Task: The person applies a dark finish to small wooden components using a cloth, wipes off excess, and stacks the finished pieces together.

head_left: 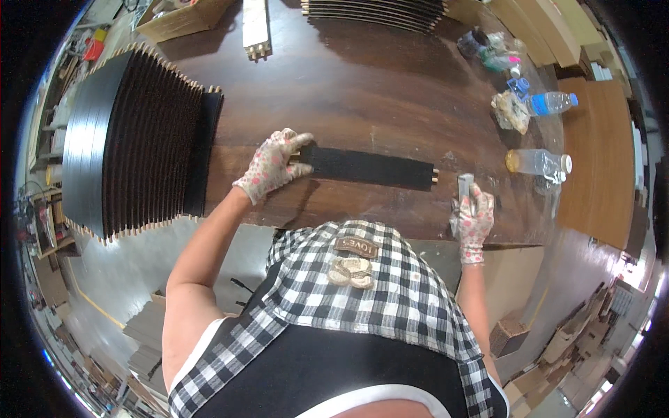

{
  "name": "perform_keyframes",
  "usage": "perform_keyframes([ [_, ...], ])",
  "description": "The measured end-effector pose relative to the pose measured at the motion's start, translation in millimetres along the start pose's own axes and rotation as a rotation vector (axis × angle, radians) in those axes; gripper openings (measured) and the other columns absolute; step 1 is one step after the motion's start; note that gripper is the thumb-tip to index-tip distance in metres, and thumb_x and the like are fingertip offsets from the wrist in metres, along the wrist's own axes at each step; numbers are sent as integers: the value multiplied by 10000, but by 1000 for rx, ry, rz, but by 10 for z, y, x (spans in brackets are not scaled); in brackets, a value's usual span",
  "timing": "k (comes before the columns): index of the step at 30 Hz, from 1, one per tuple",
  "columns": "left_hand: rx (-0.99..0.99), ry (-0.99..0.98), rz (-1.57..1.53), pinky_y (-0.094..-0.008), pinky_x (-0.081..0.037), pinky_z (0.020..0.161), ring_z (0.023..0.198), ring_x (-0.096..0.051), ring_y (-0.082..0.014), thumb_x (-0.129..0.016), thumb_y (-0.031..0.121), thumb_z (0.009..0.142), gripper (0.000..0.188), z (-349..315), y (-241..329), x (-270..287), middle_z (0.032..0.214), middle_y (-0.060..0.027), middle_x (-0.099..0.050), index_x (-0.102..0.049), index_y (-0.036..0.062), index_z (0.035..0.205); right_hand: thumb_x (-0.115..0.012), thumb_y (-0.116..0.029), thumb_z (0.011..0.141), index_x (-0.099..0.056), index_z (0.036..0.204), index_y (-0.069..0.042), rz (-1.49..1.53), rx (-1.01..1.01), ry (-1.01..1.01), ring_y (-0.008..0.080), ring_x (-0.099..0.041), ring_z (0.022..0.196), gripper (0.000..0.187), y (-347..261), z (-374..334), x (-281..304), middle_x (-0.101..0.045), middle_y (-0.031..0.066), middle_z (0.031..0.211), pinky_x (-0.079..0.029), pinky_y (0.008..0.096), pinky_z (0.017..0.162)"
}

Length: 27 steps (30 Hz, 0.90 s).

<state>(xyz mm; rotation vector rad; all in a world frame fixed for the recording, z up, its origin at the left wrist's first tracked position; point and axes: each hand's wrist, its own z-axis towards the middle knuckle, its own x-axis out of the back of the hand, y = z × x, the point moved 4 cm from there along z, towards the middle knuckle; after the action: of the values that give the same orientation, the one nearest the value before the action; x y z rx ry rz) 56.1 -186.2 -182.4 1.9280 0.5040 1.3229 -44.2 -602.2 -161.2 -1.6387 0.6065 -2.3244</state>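
Observation:
A black wooden slat (369, 167) with light dowel pegs at both ends lies across the brown table in front of me. My left hand (273, 166), in a white glove with pink dots, grips the slat's left end, with fingers and thumb on either side of the pegs. Right of the slat, and apart from it, my right hand (475, 217) wears a matching glove. Its fingers are closed on a small grey block (465, 184), whose kind I cannot make out. A crumpled pale bit, perhaps plastic or cloth, shows beside that palm.
A large stack of black slats (139, 143) with pegs stands at the left. More slats (376, 12) lie at the far edge, near a pale bundle (256, 31) and a cardboard box (182, 22). Bottles (550, 104) and plastic bags (493, 50) sit along the table's right side.

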Motion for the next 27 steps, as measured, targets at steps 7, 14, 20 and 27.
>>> perform_keyframes([
  [7, -179, -9, 430, -412, -485, 882, 1025, -564, -308, -760, 56, 652, 462, -59, 154, -170, 1060, -98, -599, -585, 85, 1079, -668, -10, 851, -654, 1148, -13, 333, -42, -33, 194, -626, 953, 297, -353, 170, -253, -619, 75, 1051, -502, 306, 851],
  [14, -544, 196, 434, -447, -446, 916, 1082, -549, -301, -756, 107, 691, 445, -526, 193, -429, 1149, -107, -573, -617, 110, 1114, -695, -144, 848, -692, 1114, -69, 318, 128, -266, 258, -665, 897, 277, -519, 412, -180, -639, 100, 1028, -537, 342, 766],
  [20, -412, 401, 204, -417, -494, 829, 974, -593, -310, -715, 81, 737, 281, -419, 89, -408, 1047, -87, -617, -640, 98, 1007, -658, -260, 873, -699, 1086, -148, 42, 387, -587, 266, -660, 854, 244, -1059, 473, -649, -630, 95, 1007, -546, 375, 727],
  [27, -482, 458, 185, -408, -502, 762, 878, -614, -267, -669, 71, 707, 161, -351, 148, -478, 918, -36, -646, -675, 121, 860, -630, -259, 896, -678, 1033, -146, 126, 614, -704, 317, -647, 831, 184, -2205, 603, -1470, -609, 123, 943, -524, 420, 708],
])
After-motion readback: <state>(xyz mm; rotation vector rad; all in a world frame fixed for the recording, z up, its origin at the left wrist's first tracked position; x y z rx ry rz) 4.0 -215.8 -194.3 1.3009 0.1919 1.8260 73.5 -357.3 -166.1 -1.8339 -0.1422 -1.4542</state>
